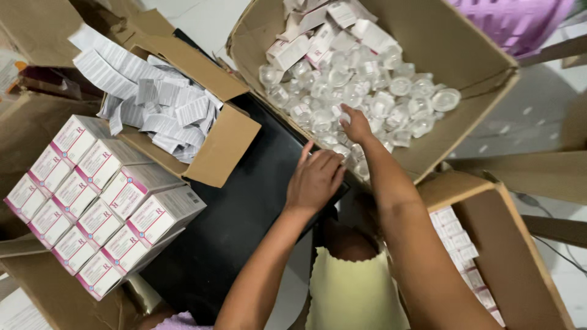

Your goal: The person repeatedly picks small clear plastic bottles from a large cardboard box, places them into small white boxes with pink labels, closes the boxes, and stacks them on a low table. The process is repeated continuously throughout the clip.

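With your right hand (356,125) pinching one clear jar (342,116) from the pile in the big carton (465,55) and your left hand (315,177) resting open, empty, at its near edge, lift straight up to avoid spilling neighbours.

clear glossy plastic vials (367,101) — matt cardboard box (471,55)

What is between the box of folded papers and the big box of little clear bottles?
A black surface lies between them; the left hand rests at its edge, in the head view.

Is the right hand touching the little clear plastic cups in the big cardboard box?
Touching. The head view shows the right hand with fingers resting on the pile of clear plastic cups.
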